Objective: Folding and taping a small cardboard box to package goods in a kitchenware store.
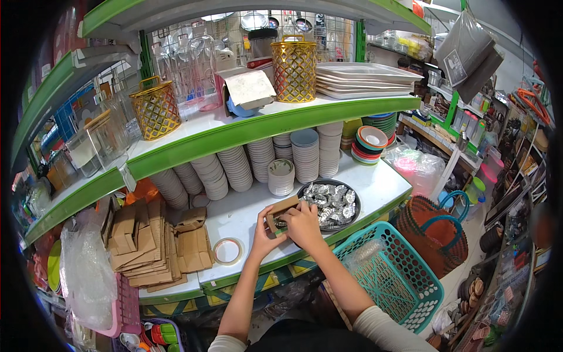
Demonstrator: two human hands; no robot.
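A small open cardboard box is held over the front of the white shelf by my left hand, thumb and fingers on its side. My right hand reaches over the box, its fingers bent at the opening; whether they pinch anything is hidden. Just behind my right hand stands a dark round pan heaped with small fluted metal moulds. A roll of clear tape lies left of my left hand. Farther left is a stack of flattened cardboard boxes, with a folded one beside it.
Stacks of bowls line the back of the shelf. The green-edged shelf above overhangs them. A teal plastic basket stands below at right, near a woven bag. Bubble wrap lies over a pink basket at left.
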